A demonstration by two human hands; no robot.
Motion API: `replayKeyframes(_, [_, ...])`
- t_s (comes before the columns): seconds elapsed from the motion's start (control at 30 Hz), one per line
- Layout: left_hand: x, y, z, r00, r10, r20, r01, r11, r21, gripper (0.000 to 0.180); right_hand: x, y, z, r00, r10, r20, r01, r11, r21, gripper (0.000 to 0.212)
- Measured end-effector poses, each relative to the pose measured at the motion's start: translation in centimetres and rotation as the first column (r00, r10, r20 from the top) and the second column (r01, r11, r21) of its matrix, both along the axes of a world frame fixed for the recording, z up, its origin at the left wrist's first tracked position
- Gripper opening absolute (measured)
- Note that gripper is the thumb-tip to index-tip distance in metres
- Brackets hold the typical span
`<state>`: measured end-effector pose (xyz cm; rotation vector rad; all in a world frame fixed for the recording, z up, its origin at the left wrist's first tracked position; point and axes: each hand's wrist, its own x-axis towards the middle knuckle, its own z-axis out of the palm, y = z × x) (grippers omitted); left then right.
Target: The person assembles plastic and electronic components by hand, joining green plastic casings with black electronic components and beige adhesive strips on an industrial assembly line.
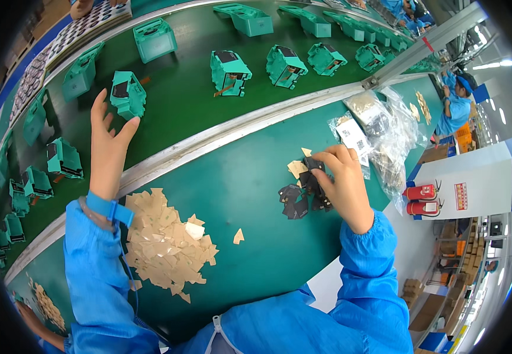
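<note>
The left hand [109, 141] reached across the metal rail [232, 131] at the worktable's far edge. Its thumb and fingers were spread about the near side of a green housing [127, 97]; contact could not be confirmed. The housing stood on the conveyor belt [185, 94], inward of its near edge, in one of two spaced rows; the gaps presumably gave fingers access to each unit.

The right hand [347, 183] had thumb and forefinger on either side of a small black piece [313, 163] at the top of a black heap [293, 202]. Whether the piece was firmly pinched could not be told. The fingertip approach probably suited thin, overlapping parts.

Beige pieces [167, 236] were heaped toward the worktable's left end, beside the rail, likely for short reach. Clear plastic bags [394, 135] lay toward its right edge.

The worktable [267, 253] was matt green. Beyond its right edge, red fire extinguishers [422, 192] stood against a white panel, and a co-worker [456, 109] in blue was visible.
</note>
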<state>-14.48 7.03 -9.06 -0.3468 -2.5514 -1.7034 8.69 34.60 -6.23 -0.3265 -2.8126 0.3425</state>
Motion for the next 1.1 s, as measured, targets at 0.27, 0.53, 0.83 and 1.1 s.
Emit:
replayKeyframes(0.27, [13.1,-3.2,5.8,0.903,-0.426,0.05,0.38,0.848,0.371,0.03,0.3,1.9,-2.1,0.999,0.011,0.037,-0.017,0.982,0.187,0.015])
replayKeyframes(0.53, [18.0,-4.3,4.9,0.731,-0.669,0.136,0.557,0.699,0.449,0.033,0.1,-1.8,1.5,0.972,0.075,-0.221,-0.04,0.986,0.161,0.013])
replayKeyframes(0.83, [18.8,-3.4,3.0,0.685,-0.6,0.412,0.221,0.711,0.668,0.024,-1.3,-11.9,5.1,0.824,0.564,-0.04,-0.399,0.529,-0.749,0.022])
replayKeyframes(1.1, [19.6,-4.5,2.0,0.808,-0.481,0.34,0.186,0.756,0.628,0.017,-1.7,-14.0,3.7,0.818,0.548,-0.173,-0.55,0.66,-0.512,0.023])
